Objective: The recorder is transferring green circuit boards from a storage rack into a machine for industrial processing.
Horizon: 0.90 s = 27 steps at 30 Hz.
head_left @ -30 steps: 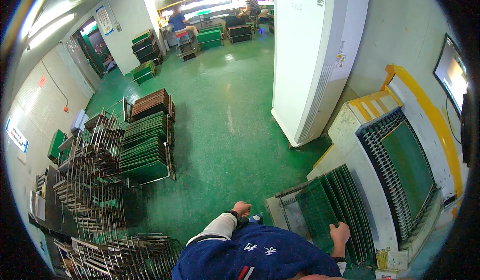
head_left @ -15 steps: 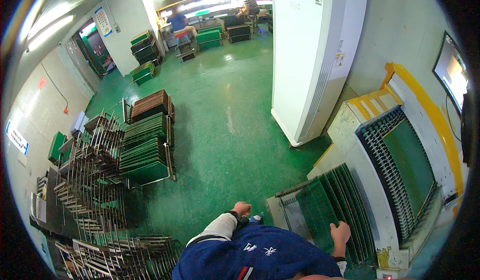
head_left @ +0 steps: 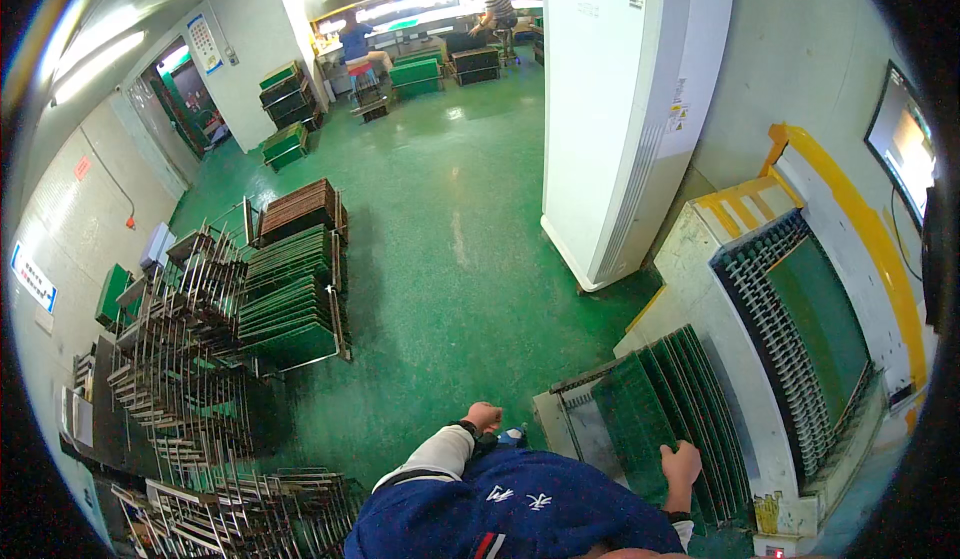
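My left hand [head_left: 484, 417] is closed in a loose fist in front of my dark blue top, with nothing visible in it. To its right, a rack [head_left: 572, 383] holds several thin green boards [head_left: 632, 409] standing on edge, fanned side by side. Over these boards is my right hand [head_left: 682, 463], its fingers curled. Whether it grips a board edge or only hovers there is hidden. Beside the rack, a machine carries a green board [head_left: 822, 314] on its slanted bed of rollers [head_left: 770, 334].
Metal racks [head_left: 185, 359] crowd the left side, next to racks of green boards [head_left: 290, 324] and brown boards [head_left: 298, 214]. A tall white cabinet [head_left: 610, 119] stands ahead right. A screen [head_left: 903, 139] hangs on the right wall. People [head_left: 357, 39] work at a lit bench far back.
The view has shifted very slightly. Both hands and the boards stay where they were.
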Motion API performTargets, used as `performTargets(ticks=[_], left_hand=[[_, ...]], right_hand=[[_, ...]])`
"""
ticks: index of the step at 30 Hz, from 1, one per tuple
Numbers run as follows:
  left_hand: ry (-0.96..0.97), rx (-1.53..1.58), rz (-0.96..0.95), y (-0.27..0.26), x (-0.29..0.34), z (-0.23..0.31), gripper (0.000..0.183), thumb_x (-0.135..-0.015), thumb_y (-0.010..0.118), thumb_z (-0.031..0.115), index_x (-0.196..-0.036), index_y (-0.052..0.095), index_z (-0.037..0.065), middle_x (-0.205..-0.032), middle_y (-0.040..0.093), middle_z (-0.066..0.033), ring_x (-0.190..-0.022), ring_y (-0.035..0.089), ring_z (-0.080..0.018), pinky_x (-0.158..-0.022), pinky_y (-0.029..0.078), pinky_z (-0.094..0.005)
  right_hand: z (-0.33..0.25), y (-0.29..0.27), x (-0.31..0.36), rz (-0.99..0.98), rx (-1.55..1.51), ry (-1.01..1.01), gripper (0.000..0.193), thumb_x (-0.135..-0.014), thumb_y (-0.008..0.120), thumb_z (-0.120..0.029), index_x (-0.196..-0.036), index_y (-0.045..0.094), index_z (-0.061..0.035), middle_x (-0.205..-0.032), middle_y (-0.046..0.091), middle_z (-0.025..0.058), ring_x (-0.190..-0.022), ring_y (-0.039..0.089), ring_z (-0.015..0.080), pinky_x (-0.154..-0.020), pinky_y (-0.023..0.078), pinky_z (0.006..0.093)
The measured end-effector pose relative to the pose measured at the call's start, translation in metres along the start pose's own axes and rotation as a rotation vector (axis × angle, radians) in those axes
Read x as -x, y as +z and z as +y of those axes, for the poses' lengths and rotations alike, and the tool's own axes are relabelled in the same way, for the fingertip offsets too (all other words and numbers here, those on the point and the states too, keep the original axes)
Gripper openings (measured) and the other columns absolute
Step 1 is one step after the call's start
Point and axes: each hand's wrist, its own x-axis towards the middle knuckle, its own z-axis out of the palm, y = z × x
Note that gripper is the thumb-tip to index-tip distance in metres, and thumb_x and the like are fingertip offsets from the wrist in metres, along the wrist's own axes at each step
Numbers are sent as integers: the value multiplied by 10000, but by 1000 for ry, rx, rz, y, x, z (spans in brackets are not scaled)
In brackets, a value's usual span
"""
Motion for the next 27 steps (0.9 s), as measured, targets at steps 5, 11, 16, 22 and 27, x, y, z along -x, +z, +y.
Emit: performTargets(ticks=[5, 11, 16, 22, 27], left_hand=[[-4, 1, 11, -1, 2, 1, 156, -806, 577, 170, -694, 540, 69, -580, 510, -33, -427, 461, -145, -354, 326, -303], [-5, -21, 54, -1, 1, -1, 149, -805, 590, 185, -705, 568, 77, -573, 528, -32, -436, 492, -152, -360, 352, -294], [16, -65, 12, -6, -8, -7, 205, -831, 587, 241, -696, 575, 87, -593, 555, -17, -444, 509, -141, -368, 369, -287], [2, -45, -19, -8, -14, -12, 219, -841, 578, 248, -702, 575, 79, -605, 565, -20, -450, 521, -139, -372, 383, -289], [-12, -20, -40, -11, -20, -15, 217, -841, 576, 243, -712, 575, 68, -610, 562, -33, -455, 526, -149, -371, 389, -296]], right_hand=[[-1, -2, 0, -13, 6, -8, 442, -703, 693, -331, -1012, 651, -17, -976, 645, 188, -928, 613, 332, -803, 476, 413], [-3, -3, 1, -9, 0, -6, 433, -703, 695, -328, -1001, 651, -16, -978, 644, 186, -930, 612, 333, -800, 476, 417], [0, 0, 0, -12, -9, -8, 430, -701, 695, -325, -997, 652, -15, -970, 647, 184, -922, 615, 335, -793, 478, 423], [-4, -4, 3, 14, 10, -19, 430, -701, 696, -330, -989, 657, -14, -951, 653, 181, -903, 622, 339, -787, 483, 424], [-6, -6, 3, -8, 13, -1, 445, -701, 697, -334, -1008, 653, -15, -959, 651, 184, -906, 622, 339, -790, 484, 423]])
